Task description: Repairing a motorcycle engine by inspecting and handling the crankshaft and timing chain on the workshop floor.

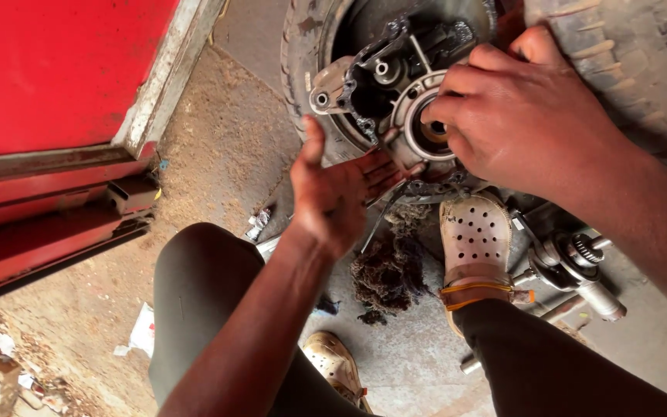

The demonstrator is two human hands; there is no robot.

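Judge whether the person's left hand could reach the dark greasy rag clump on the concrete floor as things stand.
Probably yes: the left hand is open beside the metal engine casing, and the rag clump lies just below it, nothing between.

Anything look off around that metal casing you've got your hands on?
A greasy clump of dark fibrous waste lies on the concrete floor below the metal casing, beside the perforated clog. The casing is grimy. The right hand grips its ring; the left hand is open under it.

Dusty concrete floor [225,154], tyre [306,69] resting on it, clump of dark greasy fibre waste [387,274], metal shaft assembly [580,266], crumpled paper scraps [142,332], small wrapper [258,224].
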